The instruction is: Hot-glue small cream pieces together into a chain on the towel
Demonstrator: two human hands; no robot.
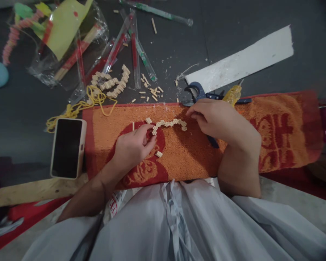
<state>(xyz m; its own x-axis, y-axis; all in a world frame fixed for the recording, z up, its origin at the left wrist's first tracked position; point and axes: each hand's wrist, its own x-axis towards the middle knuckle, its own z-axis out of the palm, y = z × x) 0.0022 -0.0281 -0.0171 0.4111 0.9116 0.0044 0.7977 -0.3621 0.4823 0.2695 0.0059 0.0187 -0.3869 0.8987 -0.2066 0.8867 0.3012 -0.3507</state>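
A wavy chain of small bundled wooden sticks (pixel 167 123) lies on an orange and red towel (pixel 190 156). My left hand (pixel 133 146) has thumb and forefinger closed around the chain's left end. Past the chain's right end hovers my right hand (pixel 216 117), fingers loosely bent and apart, with nothing visible in them. Close beyond it lies a blue-handled cutting tool (pixel 197 90), partly covered by the hand. Loose stick bundles rest by my left hand, one bundle (pixel 159 154) below it and another (pixel 148 120) above. A single stick (pixel 133 125) lies to the left.
A phone (pixel 67 148) sits left of the towel beside yellow string (pixel 97 96). Beyond are stick strips (pixel 121 83), scattered stick pieces (pixel 153 92), clear tubes (pixel 136 54) and plastic bags. A white board strip (pixel 241 59) and a yellow-handled tool (pixel 233 95) lie at right.
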